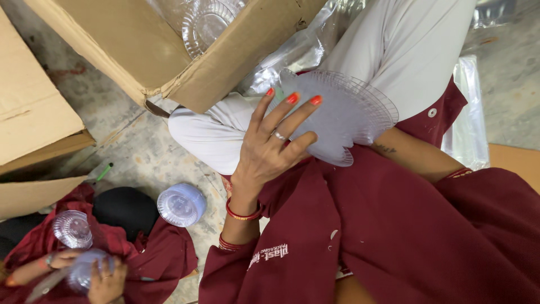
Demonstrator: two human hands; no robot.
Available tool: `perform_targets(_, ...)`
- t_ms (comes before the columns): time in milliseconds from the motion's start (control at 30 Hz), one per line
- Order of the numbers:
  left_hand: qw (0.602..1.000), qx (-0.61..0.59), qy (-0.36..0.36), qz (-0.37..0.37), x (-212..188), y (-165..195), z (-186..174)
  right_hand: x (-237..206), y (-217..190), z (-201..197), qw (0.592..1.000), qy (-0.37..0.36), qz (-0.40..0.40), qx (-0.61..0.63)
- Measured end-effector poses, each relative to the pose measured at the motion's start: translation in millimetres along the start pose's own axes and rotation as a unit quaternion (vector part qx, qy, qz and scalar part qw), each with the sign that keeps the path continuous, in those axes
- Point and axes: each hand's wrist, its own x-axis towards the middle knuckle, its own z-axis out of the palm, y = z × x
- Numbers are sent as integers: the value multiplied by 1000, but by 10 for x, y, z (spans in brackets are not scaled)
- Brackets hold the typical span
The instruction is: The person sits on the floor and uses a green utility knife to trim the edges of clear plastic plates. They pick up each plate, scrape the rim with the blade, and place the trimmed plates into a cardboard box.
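The left hand [269, 147] wore a silver ring on one finger and orange-red polish on the nails. Below it, red bangles circled the wrist and forearm. A maroon garment with pale printed lettering draped the body, over white trousers; a small dark tattoo marked the other forearm.
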Motion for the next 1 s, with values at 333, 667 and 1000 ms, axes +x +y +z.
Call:
perform_targets(333, 1000, 0, -2, -2, 31, 4, 11, 11, 28, 4, 1000, -5, 3, 7)
perform_targets(667, 1000, -24, 16, -8, 90, -7, -26, 13, 44, -1, 1000, -11, 11, 10)
perform_targets(1000, 999, 42, 27, -20, 124, 6, -20, -15, 94, -6, 1000, -15, 20, 17)
